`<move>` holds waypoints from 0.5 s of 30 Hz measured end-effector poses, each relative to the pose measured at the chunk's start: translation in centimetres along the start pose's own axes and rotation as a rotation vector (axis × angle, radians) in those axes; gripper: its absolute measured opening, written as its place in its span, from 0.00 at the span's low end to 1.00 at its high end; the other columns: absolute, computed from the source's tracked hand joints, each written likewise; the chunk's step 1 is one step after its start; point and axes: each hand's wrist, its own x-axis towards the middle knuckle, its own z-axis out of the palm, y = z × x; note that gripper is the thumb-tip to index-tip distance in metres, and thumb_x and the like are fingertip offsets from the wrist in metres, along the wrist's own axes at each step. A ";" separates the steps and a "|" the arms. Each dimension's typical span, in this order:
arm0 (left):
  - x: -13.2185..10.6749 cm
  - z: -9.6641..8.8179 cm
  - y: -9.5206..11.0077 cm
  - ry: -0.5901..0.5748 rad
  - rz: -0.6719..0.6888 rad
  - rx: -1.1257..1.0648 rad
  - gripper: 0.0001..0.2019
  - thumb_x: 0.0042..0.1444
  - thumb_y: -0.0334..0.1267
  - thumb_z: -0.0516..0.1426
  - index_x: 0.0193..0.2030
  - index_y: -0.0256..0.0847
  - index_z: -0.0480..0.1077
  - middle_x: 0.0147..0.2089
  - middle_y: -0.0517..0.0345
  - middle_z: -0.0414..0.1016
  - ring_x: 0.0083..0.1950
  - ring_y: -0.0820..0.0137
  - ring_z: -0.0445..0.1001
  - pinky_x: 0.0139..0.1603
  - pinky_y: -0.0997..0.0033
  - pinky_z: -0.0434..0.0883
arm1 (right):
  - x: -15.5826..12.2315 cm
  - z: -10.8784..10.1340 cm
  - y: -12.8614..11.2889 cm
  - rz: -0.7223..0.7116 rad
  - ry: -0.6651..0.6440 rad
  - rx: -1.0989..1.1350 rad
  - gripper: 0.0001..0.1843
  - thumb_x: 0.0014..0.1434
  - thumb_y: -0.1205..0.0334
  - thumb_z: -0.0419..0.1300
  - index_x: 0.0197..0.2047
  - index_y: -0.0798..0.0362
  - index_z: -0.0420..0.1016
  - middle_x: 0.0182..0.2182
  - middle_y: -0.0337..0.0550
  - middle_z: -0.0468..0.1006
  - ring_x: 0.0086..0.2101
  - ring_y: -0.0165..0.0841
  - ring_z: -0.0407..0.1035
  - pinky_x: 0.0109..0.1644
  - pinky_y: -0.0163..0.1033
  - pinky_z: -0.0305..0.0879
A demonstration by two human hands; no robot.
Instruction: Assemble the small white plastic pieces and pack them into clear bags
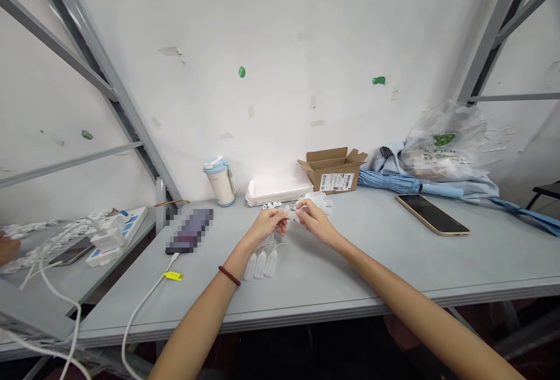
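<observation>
My left hand (268, 223) and my right hand (314, 220) meet above the grey table (394, 263), fingers pinched together on a small white plastic bottle (292, 212) held between them. A red bead bracelet sits on my left wrist. Three small clear dropper bottles (261, 264) lie side by side on the table just under my left hand. Several tiny white caps (273, 205) are scattered behind my hands, near a pile of white plastic pieces (318, 200).
A blue-lidded cup (220, 181), a white tray (277, 192) and an open cardboard box (333, 171) stand along the wall. A phone (432, 214), a folded blue umbrella (406, 182) and a plastic bag (446, 142) lie right. A charging phone (189, 231) and power strip (114, 235) lie left.
</observation>
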 end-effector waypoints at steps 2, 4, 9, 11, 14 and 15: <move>0.0 0.0 0.0 0.013 -0.030 -0.024 0.22 0.48 0.56 0.58 0.25 0.35 0.67 0.23 0.59 0.67 0.22 0.76 0.67 0.25 0.73 0.66 | 0.0 0.0 0.4 -0.175 0.058 -0.202 0.10 0.57 0.56 0.52 0.40 0.51 0.65 0.23 0.36 0.67 0.24 0.30 0.60 0.31 0.36 0.57; -0.1 0.1 0.2 0.025 -0.054 -0.034 0.23 0.49 0.58 0.56 0.25 0.35 0.67 0.22 0.60 0.66 0.20 0.76 0.65 0.23 0.74 0.64 | 0.0 0.1 0.8 -0.282 0.084 -0.298 0.11 0.59 0.55 0.51 0.41 0.51 0.67 0.30 0.42 0.72 0.30 0.34 0.65 0.36 0.39 0.60; -0.3 0.2 0.5 0.055 -0.026 -0.004 0.24 0.50 0.59 0.55 0.21 0.36 0.65 0.17 0.65 0.58 0.16 0.79 0.58 0.19 0.76 0.58 | 0.2 0.1 1.2 -0.349 0.085 -0.344 0.12 0.60 0.57 0.49 0.42 0.51 0.69 0.35 0.48 0.75 0.35 0.37 0.67 0.42 0.42 0.60; -0.3 0.1 0.5 0.047 -0.012 0.010 0.24 0.49 0.58 0.56 0.21 0.35 0.66 0.18 0.63 0.61 0.17 0.79 0.59 0.20 0.75 0.59 | 0.2 0.1 1.2 -0.336 0.088 -0.340 0.12 0.60 0.57 0.49 0.41 0.52 0.70 0.34 0.47 0.75 0.34 0.37 0.67 0.41 0.41 0.60; -0.2 -0.2 0.3 0.008 0.038 0.032 0.23 0.48 0.57 0.58 0.24 0.34 0.69 0.22 0.58 0.68 0.21 0.77 0.64 0.25 0.74 0.64 | 0.2 -0.1 1.0 -0.285 0.083 -0.304 0.12 0.60 0.58 0.49 0.39 0.52 0.71 0.30 0.44 0.75 0.31 0.35 0.66 0.39 0.39 0.60; -0.2 -0.3 0.2 -0.006 0.067 0.050 0.22 0.48 0.56 0.58 0.25 0.34 0.69 0.24 0.57 0.69 0.23 0.75 0.66 0.27 0.73 0.65 | 0.2 -0.2 1.0 -0.261 0.078 -0.287 0.12 0.60 0.58 0.49 0.38 0.52 0.71 0.29 0.42 0.74 0.30 0.34 0.65 0.38 0.38 0.59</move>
